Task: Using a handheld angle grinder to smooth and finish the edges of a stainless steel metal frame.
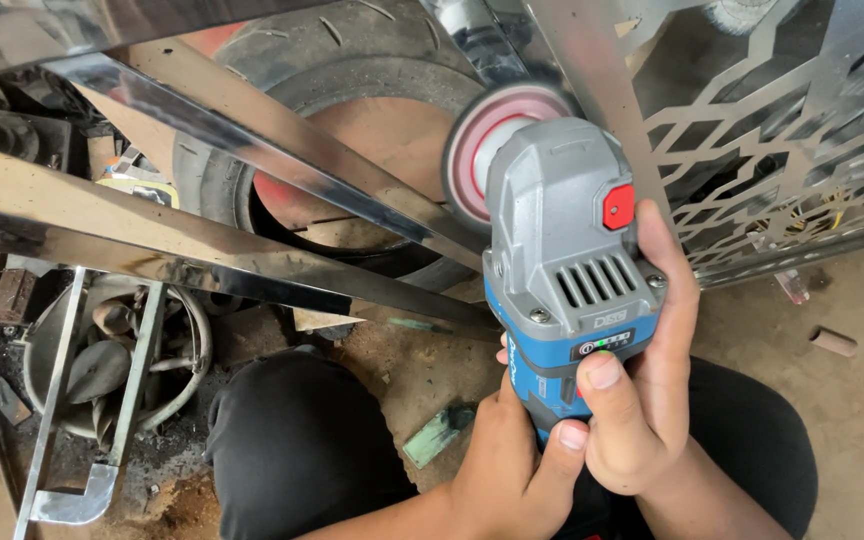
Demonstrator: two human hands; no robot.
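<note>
We see the grinder (pixel 567 270) handle hidden under both hands, its disc (pixel 497 140) blurred, the tyre (pixel 352 80) partly behind steel bars (pixel 202 250)

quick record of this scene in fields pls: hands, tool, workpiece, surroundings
left hand: left hand wraps the lower body of the tool from the left
right hand: right hand grips the tool body, thumb across the front, fingers up its right side
tool: blue and grey angle grinder with a red button; its pink disc looks blurred
workpiece: shiny metal bars meeting near the disc, beside a cut-pattern metal panel
surroundings: tyre behind the bars; dirt floor; knees in black trousers
</note>
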